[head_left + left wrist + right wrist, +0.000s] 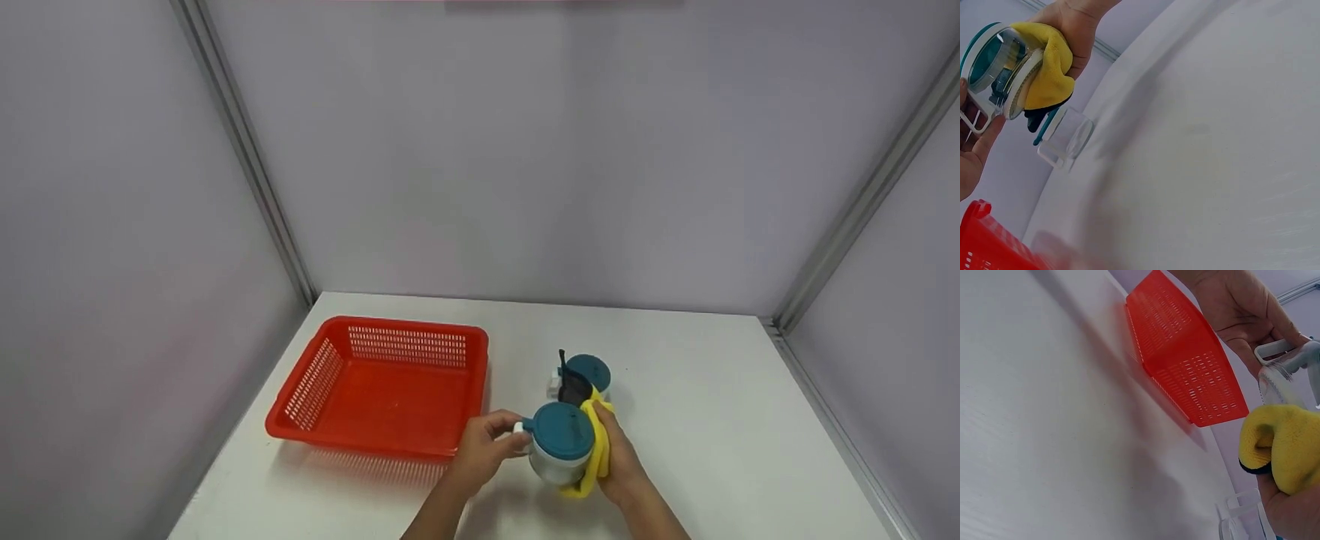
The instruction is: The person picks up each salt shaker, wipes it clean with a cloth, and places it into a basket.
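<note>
A clear jar with a teal lid and white handle is held up above the table. My left hand grips the jar by its handle, thumb and fingers around it. In my right hand is a yellow cloth with a dark reverse side, pressed against the jar's side. The left wrist view shows the cloth folded over the jar near its base. Behind the held jar, a second jar of the same kind stands on the table, partly hidden by the cloth's dark part.
A red plastic basket with slotted walls sits on the white table, left of both jars. Nothing lies on its visible floor. Grey wall panels border the table at the back and sides.
</note>
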`<state>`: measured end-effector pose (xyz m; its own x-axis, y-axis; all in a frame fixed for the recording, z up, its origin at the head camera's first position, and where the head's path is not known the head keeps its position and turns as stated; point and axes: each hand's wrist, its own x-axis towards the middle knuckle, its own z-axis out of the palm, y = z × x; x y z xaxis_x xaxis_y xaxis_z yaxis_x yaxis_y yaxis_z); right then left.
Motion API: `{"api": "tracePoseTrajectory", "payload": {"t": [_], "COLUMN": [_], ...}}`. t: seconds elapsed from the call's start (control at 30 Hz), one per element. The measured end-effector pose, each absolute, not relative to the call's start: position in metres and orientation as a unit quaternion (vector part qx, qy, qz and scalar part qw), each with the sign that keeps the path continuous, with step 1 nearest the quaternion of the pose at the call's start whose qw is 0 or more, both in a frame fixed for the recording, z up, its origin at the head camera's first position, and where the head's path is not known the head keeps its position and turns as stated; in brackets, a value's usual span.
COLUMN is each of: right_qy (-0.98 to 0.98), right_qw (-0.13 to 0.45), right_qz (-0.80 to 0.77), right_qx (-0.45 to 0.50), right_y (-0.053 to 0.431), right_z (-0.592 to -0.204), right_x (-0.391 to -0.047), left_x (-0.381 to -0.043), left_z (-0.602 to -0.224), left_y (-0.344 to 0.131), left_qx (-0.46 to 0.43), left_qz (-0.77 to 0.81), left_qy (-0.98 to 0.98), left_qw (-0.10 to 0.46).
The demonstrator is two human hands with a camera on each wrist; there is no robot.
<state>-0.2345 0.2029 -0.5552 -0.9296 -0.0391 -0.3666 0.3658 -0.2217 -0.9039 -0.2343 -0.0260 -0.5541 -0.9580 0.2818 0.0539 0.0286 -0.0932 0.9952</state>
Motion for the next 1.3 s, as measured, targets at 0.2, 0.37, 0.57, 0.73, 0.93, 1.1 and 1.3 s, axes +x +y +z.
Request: {"api": "tracePoseTrajectory", "payload": {"t": [0.2, 0.37, 0.57, 0.73, 0.93, 1.1, 1.3], "right_qy": [0.609, 0.604, 0.59, 0.578, 0.585, 0.573, 0.575], "right_qw": [0.134, 0.131, 0.122, 0.122, 0.128, 0.131, 0.13], "right_qz": [-0.77, -0.774, -0.787, -0.794, -0.785, -0.792, -0.789], "right_qx": [0.138, 0.136, 0.129, 0.143, 0.158, 0.165, 0.175], "right_y": [0.203, 0.204, 0.205, 0.204, 0.202, 0.2, 0.202], "right_z": [-0.559, -0.561, -0.565, -0.569, -0.572, -0.574, -0.58], "right_x": [-0.233, -0.234, -0.235, -0.235, -0.237, -0.237, -0.232], "left_x": [-0.233, -0.234, -0.234, -0.233, -0.233, -0.234, -0.234], "left_z": [-0.557, -0.558, -0.56, -0.566, -0.569, -0.57, -0.573], "left_y": [-0.026, -0.024, -0.024, -0.024, -0.026, -0.027, -0.026], "left_qx": [0.12, 0.134, 0.132, 0.129, 0.126, 0.116, 0.108], "left_qz": [0.725, 0.722, 0.709, 0.707, 0.713, 0.709, 0.703], "left_qy": [0.673, 0.675, 0.69, 0.693, 0.686, 0.692, 0.698], "left_qw": [0.082, 0.074, 0.065, 0.062, 0.064, 0.07, 0.078]}}
